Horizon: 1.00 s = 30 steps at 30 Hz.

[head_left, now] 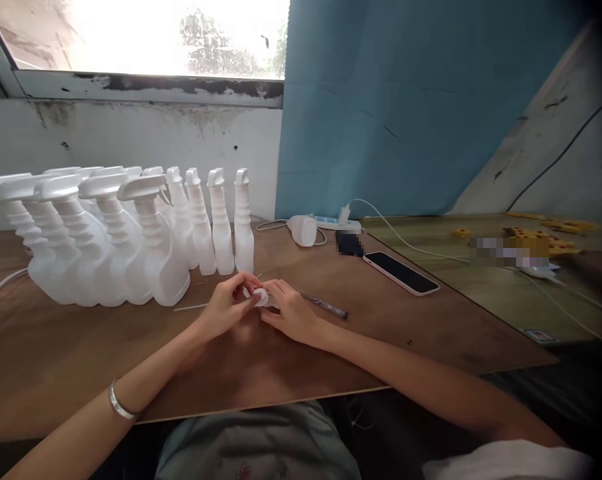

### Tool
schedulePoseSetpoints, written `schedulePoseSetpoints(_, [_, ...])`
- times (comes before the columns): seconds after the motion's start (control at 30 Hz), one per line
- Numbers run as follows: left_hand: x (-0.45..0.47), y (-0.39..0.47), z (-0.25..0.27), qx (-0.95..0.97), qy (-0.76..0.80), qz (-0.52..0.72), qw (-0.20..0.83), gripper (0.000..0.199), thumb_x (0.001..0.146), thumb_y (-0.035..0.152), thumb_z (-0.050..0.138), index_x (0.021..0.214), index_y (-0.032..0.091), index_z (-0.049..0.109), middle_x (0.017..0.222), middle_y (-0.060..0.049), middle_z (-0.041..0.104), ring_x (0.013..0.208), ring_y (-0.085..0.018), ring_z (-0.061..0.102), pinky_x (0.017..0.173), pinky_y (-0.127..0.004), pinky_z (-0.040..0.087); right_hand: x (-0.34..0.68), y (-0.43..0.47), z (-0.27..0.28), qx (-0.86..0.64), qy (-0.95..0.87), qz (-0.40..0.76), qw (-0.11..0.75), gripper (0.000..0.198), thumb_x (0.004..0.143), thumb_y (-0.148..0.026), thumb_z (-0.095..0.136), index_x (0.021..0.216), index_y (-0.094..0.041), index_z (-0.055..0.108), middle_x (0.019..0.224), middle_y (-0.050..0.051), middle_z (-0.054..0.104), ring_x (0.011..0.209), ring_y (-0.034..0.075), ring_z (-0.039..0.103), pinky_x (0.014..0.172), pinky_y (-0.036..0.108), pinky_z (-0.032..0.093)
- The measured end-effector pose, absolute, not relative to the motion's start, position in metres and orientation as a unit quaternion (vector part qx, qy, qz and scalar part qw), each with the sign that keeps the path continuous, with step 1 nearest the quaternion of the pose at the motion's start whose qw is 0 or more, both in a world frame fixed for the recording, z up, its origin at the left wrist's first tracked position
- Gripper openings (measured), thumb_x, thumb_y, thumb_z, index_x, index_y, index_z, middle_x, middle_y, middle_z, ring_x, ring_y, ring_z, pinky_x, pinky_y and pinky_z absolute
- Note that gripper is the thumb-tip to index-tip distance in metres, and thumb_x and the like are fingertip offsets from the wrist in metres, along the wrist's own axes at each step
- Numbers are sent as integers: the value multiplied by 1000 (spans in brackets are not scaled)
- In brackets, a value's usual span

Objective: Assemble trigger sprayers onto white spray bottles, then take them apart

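Observation:
My left hand [232,300] is closed, with thumb and fingertips pinching a small white round plastic piece [261,298]. From the other side my right hand [291,312] closes on the same piece, fingers bent around it. Its exact kind cannot be made out, as the fingers cover much of it. A thin white tube [191,307] lies left of my left hand; whether it joins the piece is hidden. Just right of my right hand rests a screwdriver [333,309]. White spray bottles [168,267] stand upright in rows behind and left of my hands.
On the brown table [381,360] lie a phone [403,272], a dark pixelated item [349,243] and a white adapter-like block [303,231] with a cable. A power strip [331,222] sits against the blue curtain [371,120]. Yellow pieces [535,240] lie on the surface at right.

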<state>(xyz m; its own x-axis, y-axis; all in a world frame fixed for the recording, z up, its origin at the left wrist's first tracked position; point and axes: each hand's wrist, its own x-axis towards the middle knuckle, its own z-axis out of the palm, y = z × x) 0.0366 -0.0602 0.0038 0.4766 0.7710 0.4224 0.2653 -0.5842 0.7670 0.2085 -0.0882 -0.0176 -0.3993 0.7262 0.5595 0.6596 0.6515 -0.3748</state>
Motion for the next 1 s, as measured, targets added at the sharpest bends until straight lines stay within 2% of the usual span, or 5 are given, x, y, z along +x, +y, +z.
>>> schedulePoseSetpoints(0.23, [34, -51, -5, 773, 379, 370, 350, 35, 66, 32, 66, 93, 18, 50, 73, 3, 51, 59, -8, 40, 56, -21, 35, 206, -92, -16, -420, -808, 103, 400, 28, 72, -13, 56, 100, -18, 51, 98, 6, 60, 89, 19, 54, 80, 35, 44])
schedulePoseSetpoints(0.47, [33, -60, 9, 842, 285, 370, 272, 26, 78, 32, 56, 100, 20, 50, 104, -5, 54, 99, -18, 49, 90, -34, 37, 207, -91, -20, -391, -791, 117, 456, 31, 74, -19, 54, 103, -20, 42, 95, 5, 58, 86, 17, 57, 77, 33, 46])
schedulePoseSetpoints(0.6, [31, -60, 11, 839, 235, 348, 347, 33, 79, 33, 57, 107, 19, 46, 102, -6, 55, 86, -14, 54, 73, -27, 45, 206, -93, -19, -390, -766, 155, 488, 32, 78, -23, 51, 105, -22, 34, 94, 4, 58, 81, 15, 58, 71, 30, 48])
schedulePoseSetpoints(0.73, [28, -55, 8, 867, 234, 334, 287, 35, 72, 34, 65, 99, 18, 50, 100, -6, 53, 79, -13, 53, 60, -21, 44, 207, -94, -20, -386, -761, 180, 490, 21, 83, -29, 48, 97, -23, 34, 84, 1, 56, 69, 12, 58, 58, 24, 47])
schedulePoseSetpoints(1.0, [26, -53, 0, 905, 177, 366, 126, 20, 79, 29, 58, 96, 19, 55, 95, -5, 48, 82, -12, 54, 72, -25, 45, 214, -87, -20, -280, -837, 39, 469, 9, 84, -23, 49, 92, -22, 46, 88, 4, 58, 76, 11, 57, 69, 25, 48])
